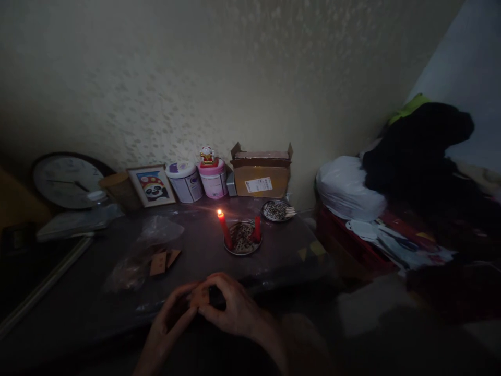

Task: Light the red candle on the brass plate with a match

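Observation:
Both my hands hold a small orange-brown card or flat packet (201,297) above the table's near edge. My left hand (169,316) pinches its left side, and my right hand (233,308) pinches its right side between thumb and fingers. Beyond them, a lit red candle (223,227) leans slightly on a round metal plate (242,253). On the same plate stands a shorter, unlit red candle (257,230) among dark bits. Similar brown pieces (158,263) lie to the left, beside a clear plastic bag (127,274).
Behind stand a cardboard box (260,180), a pink tub (212,183), a white tub (183,183), a framed panda picture (152,185) and a clock (66,180). A second plate (276,216) holds dark bits and pale sticks. Clothes (422,146) and a white bag (348,188) are heaped right.

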Motion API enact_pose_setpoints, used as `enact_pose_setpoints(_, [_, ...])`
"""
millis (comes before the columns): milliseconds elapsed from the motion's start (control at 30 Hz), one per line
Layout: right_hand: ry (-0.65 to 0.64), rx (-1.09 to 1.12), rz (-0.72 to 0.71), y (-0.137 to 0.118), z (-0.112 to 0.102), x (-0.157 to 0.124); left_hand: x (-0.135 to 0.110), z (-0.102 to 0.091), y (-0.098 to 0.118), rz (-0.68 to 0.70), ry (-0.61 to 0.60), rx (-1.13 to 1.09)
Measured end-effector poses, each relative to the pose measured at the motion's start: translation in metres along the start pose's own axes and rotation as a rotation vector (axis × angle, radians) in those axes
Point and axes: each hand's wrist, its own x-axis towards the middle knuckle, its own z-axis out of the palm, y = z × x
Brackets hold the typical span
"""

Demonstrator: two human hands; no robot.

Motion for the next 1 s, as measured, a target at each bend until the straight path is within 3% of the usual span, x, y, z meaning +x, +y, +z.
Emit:
enact_pose_setpoints(300, [-0.009, -0.036, 0.022, 0.011, 0.000, -0.005, 0.003, -0.001, 0.005, -0.068, -0.060, 0.007])
enact_pose_setpoints(533, [0.055, -0.015, 0.026, 0.008, -0.004, -0.003, 0.008, 0.007, 0.001, -0.180, 0.092, -0.375])
enact_pose_setpoints(700, [0.057, 0.028, 0.009, 0.005, -0.005, -0.002, 0.016, 0.002, -0.005, -0.403, -0.019, -0.591])
enact_pose_setpoints(1000, [0.021, 0.063, -0.011, 0.003, 0.001, -0.001, 0.003, -0.005, -0.006, -0.453, -0.136, -0.688])
